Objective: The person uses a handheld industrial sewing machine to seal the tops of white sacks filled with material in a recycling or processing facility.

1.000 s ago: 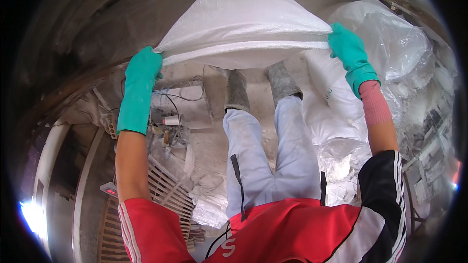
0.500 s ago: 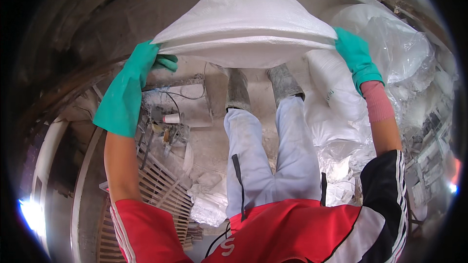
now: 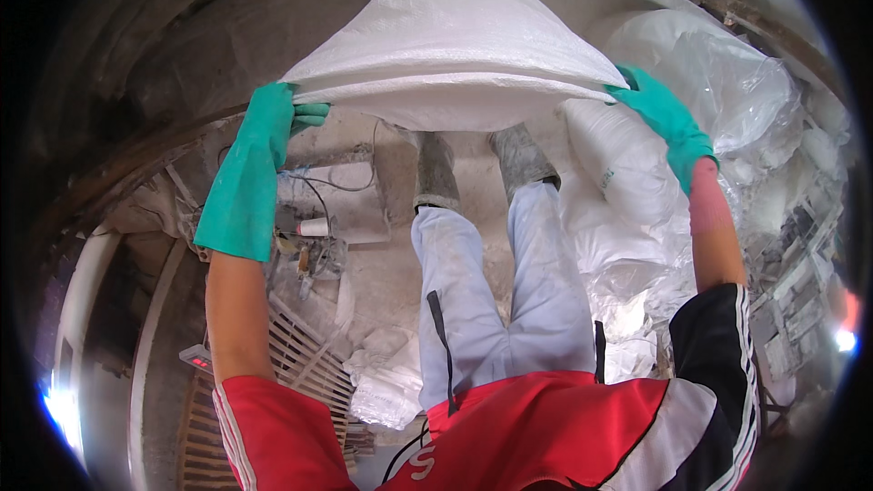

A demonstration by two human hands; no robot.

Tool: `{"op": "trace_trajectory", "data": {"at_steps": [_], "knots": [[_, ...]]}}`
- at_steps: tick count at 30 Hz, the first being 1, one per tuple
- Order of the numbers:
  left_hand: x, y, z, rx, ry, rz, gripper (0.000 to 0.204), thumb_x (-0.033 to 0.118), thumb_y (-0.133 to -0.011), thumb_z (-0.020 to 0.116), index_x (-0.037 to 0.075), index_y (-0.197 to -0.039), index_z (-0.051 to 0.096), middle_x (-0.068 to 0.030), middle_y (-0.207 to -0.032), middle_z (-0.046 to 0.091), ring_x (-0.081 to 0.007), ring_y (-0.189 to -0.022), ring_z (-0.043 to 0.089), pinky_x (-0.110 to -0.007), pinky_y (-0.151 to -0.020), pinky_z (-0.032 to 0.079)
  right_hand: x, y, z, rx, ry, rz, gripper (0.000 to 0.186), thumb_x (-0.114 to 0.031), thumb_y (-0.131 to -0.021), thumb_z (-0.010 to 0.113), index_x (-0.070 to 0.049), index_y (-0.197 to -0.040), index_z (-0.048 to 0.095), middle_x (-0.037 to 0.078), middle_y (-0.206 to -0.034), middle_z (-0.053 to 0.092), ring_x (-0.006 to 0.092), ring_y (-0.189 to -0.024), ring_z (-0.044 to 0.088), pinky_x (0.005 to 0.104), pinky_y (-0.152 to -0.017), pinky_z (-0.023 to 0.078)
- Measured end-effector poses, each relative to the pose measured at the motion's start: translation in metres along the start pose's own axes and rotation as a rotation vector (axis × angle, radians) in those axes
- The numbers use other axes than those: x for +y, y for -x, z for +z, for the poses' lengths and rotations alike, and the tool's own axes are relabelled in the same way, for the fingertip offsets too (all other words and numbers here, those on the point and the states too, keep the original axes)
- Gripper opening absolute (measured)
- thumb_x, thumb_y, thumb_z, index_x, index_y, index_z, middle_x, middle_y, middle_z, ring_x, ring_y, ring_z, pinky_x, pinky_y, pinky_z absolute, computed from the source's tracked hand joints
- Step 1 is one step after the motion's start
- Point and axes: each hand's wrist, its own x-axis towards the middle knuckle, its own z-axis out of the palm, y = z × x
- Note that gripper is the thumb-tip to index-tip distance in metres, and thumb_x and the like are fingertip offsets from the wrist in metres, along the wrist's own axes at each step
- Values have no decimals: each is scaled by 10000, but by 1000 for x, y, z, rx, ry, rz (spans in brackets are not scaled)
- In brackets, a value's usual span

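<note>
A white woven sack [image 3: 455, 32] is stretched sideways across the top of my view, above my boots, with a folded band along its near edge. My left hand [image 3: 268, 132], in a long green rubber glove, pinches the left end of that band, some fingers sticking out beneath it. At the other end my right hand [image 3: 659, 109], in a green glove over a pink knitted cuff, is closed on the band's corner. Exactly how the fingertips grip is partly hidden by the fabric.
Several filled white sacks [image 3: 618, 164] and crumpled clear plastic [image 3: 737, 100] lie to my right. At left are a dusty slab [image 3: 350, 218] with cables, a white cup [image 3: 314, 227] and a slatted wooden rack [image 3: 291, 355]. My boots [image 3: 523, 155] stand on dusty floor.
Some fingers of my left hand have straightened out from the sack's edge. My right hand has dipped and turned slightly inward at the corner. The sack has shifted only a little.
</note>
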Motion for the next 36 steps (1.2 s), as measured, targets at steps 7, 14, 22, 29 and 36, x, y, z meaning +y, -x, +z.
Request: {"op": "trace_trajectory", "data": {"at_steps": [7,14,22,29,36], "knots": [[-7,3,-4,21,3,-26,396,113,-979,318,-111,-1241,514,-222,-918,668,-226,-674,665,-288,-563,562,-119,44,-24,300,115,-82,646,-275,-885,689,-44,-1437,447,152,-1433,500,286,-1303,484,387,-1124,329],[-10,-25,-10,-14,-4,-4,412,155,-995,330,-72,-1272,535,-208,-953,697,-230,-714,707,-310,-672,611,-211,-18,96,356,503,-683,631,-301,-804,733,-67,-1354,532,163,-1384,524,307,-1301,467,445,-1111,338],[-18,-7,-58,-163,68,117,415,197,-995,459,-76,-1305,497,-234,-1166,626,-315,-1016,665,-379,-920,550,-185,-52,138,604,420,-806,465,-187,-752,722,-82,-1192,616,84,-1188,642,284,-1156,573,508,-1079,364],[57,114,38,625,-1190,1214,610,402,-850,718,65,-1335,562,-164,-1328,583,-288,-1200,575,-396,-1129,333,-163,-59,137,695,430,-868,385,-81,-750,644,-71,-1134,620,81,-1125,653,270,-1108,602,501,-1079,377],[-13,-39,71,414,-1320,1443,358,187,-816,652,106,-1165,646,-52,-1248,641,-217,-1032,629,-467,-1004,424,-179,-58,132,639,553,-945,402,-77,-762,589,-38,-1162,613,93,-1137,661,263,-1096,618,456,-1076,413]]}}
